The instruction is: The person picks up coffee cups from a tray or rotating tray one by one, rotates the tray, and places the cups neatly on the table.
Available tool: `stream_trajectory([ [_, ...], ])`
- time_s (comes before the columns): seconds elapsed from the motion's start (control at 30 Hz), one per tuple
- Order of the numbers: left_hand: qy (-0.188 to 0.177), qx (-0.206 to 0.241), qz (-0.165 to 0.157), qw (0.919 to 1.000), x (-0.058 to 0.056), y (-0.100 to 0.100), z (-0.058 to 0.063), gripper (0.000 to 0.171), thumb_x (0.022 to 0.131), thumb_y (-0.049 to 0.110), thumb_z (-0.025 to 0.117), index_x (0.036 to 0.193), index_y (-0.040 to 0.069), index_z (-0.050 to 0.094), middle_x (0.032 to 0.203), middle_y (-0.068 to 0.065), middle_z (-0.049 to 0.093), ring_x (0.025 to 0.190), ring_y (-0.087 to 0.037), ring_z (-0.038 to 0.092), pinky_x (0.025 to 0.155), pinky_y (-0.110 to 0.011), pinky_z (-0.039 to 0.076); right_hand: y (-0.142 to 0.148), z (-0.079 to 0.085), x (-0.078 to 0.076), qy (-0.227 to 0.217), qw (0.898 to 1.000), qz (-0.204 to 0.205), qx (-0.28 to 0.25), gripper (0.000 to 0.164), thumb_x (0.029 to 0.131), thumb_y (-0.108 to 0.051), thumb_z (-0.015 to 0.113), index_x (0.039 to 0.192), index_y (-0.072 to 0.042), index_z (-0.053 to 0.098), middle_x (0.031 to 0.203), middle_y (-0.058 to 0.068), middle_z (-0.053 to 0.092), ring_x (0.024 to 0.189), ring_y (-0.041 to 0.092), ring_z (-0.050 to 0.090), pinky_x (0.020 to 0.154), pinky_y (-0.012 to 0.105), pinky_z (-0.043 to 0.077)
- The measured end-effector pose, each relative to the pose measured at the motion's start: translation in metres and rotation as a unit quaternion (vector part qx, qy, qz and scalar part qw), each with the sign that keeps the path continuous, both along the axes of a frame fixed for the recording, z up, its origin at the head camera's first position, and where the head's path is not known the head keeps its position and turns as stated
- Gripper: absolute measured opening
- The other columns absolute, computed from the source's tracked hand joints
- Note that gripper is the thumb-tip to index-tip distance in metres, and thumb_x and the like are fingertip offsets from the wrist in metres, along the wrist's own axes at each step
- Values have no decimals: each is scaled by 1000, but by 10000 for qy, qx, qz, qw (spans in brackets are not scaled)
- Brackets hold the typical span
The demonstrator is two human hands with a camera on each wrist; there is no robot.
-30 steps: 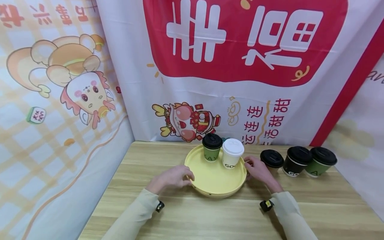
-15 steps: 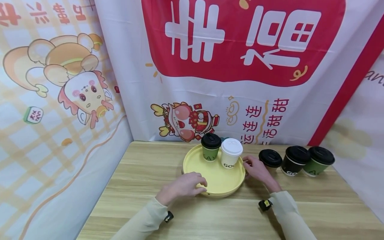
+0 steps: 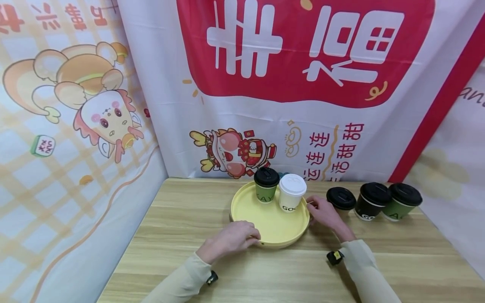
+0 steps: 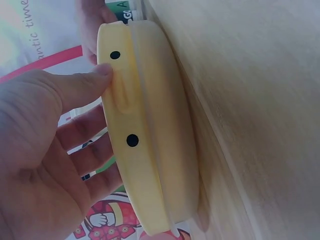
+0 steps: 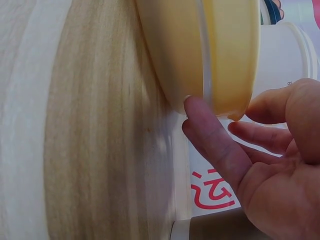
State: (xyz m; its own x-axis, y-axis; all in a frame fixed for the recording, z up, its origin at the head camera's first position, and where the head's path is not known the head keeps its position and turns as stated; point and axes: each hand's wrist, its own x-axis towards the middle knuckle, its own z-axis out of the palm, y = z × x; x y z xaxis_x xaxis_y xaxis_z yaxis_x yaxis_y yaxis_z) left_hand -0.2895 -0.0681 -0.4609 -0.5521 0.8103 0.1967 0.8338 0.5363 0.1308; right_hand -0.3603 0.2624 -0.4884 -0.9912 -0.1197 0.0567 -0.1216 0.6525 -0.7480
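A round yellow tray [image 3: 270,227] with a raised rim sits on the wooden table. Two lidded paper cups stand upright at its far side: a green cup [image 3: 265,194] with a black lid and a white cup [image 3: 289,200] with a white lid. My left hand [image 3: 232,240] grips the near-left rim; in the left wrist view its thumb [image 4: 87,87] presses the dotted outer wall [image 4: 137,165] while the other fingers reach behind the rim. At the right side, my right hand [image 3: 325,213] pinches the rim between thumb [image 5: 270,105] and fingers.
Right of the tray stand several black-lidded cups: one partly hidden cup [image 3: 341,199] close behind my right hand, a black cup [image 3: 369,207] and a green cup [image 3: 398,208]. A printed cloth [image 3: 242,113] hangs along the table's back edge, another cloth [image 3: 75,168] on the left.
My left hand has slid right along the tray's near-left rim and its fingers have closed onto it. The right hand stays at the right rim; tray and cups hold their places.
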Motion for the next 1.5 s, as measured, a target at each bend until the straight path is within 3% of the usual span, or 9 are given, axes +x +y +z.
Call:
stream_trajectory([
  [0.37, -106, -14, 125, 9999, -4, -9, -2, 9, 87, 26, 64, 91, 23, 70, 84, 12, 62, 76, -2, 55, 72, -18, 46, 0, -3, 0, -20, 9999, -8, -104, 23, 92, -17, 50, 111, -5, 57, 101, 17, 64, 63, 17, 62, 52, 33, 54],
  [0.57, -280, -195, 314, 9989, -10, -16, 2, 9, 86, 29, 64, 87, 23, 70, 82, 13, 62, 75, -2, 55, 72, -20, 46, 1, -1, -1, -73, 9999, -36, -129, 23, 92, -18, 50, 111, -6, 57, 103, 17, 63, 68, 18, 61, 53, 34, 54],
  [1.0, -461, -194, 352, 9981, -15, -26, 7, 11, 86, 32, 64, 86, 22, 69, 80, 13, 60, 74, -3, 53, 70, -20, 46, 2, -1, 0, -89, 9999, -42, -26, 22, 93, -21, 51, 107, -7, 58, 94, 12, 62, 67, 18, 61, 55, 34, 54],
  [1.23, -786, -116, 368, 9962, -4, -15, 19, 23, 92, 35, 55, 103, 20, 67, 94, 8, 63, 85, -7, 58, 77, -23, 47, 1, -1, 1, -48, 9999, -17, -133, 21, 93, -20, 51, 107, -6, 58, 93, 13, 62, 65, 20, 61, 52, 35, 54],
  [1.37, -684, -139, 335, 9970, 2, -6, 24, 33, 92, 36, 54, 117, 16, 60, 103, 1, 64, 90, -9, 59, 78, -22, 48, 2, -2, 1, -23, 9998, 24, -214, 21, 93, -19, 52, 108, -6, 58, 93, 15, 62, 65, 23, 61, 52, 35, 54],
  [1.5, -614, -167, 333, 9974, 5, 3, 21, 37, 92, 34, 55, 124, 15, 55, 106, -1, 64, 88, -6, 57, 77, -20, 47, 2, -2, 1, -12, 9997, 117, -233, 22, 93, -18, 52, 110, -4, 57, 94, 17, 62, 64, 23, 62, 52, 35, 54],
])
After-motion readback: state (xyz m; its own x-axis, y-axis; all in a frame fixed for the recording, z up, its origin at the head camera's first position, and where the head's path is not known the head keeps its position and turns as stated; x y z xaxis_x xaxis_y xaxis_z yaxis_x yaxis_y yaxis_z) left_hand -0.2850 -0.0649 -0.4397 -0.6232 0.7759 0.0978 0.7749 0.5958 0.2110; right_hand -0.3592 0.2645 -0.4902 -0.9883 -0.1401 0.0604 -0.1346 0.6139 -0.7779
